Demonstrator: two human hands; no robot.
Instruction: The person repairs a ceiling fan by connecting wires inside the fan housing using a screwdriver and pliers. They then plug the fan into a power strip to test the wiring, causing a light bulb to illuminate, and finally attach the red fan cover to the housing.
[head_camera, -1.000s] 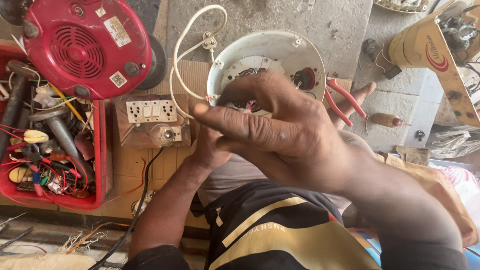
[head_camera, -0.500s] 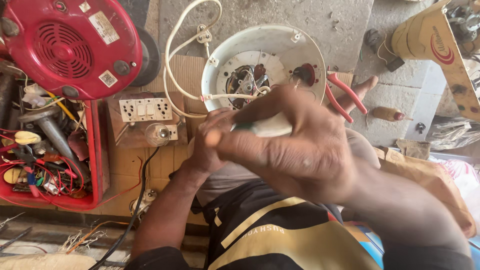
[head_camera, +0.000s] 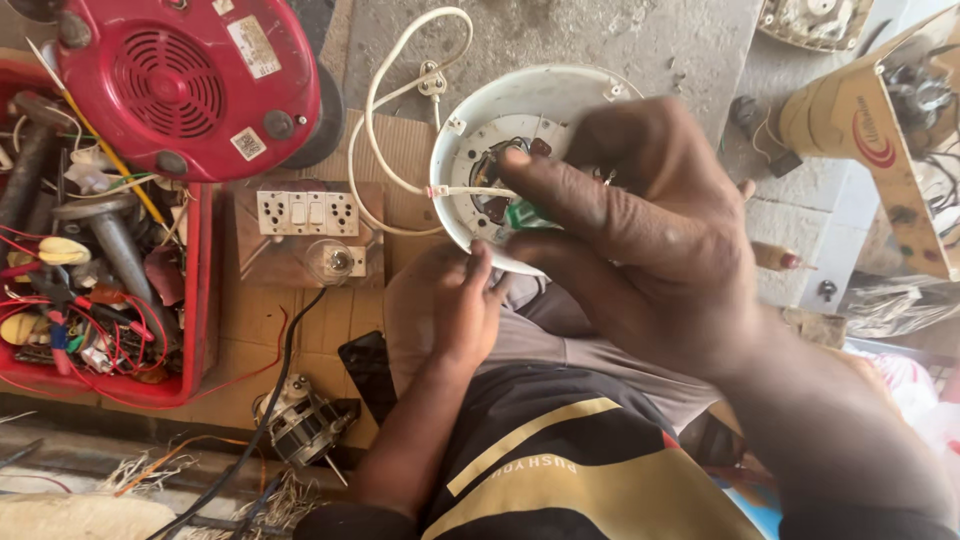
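Your right hand reaches into the round white plastic appliance base, which lies upturned on your lap with its open underside toward you. The fingers are closed around a small green-handled tool, of which only a short green part shows between thumb and forefinger; its tip is hidden among the base's inner parts. Your left hand grips the near rim of the same base, thumb on the edge, steadying it against your knee. The two hands are apart, one at the near-left rim, one over the centre and right side.

A white power cord leaves the left side of the base, loops far and left across the concrete floor, and carries a white plug at the far end of the loop. Just left of the base, on a sheet of brown cardboard, sits a wooden test board with white sockets, switches and a clear bulb; a black cable runs from it toward you. Farther left stands a red plastic tray of wires and hand tools, and at its far end a red round motor housing with a vented grille. Near you, left of your leg, lies a small bare electric motor. At the far right stands an orange and cream appliance body, tilted.
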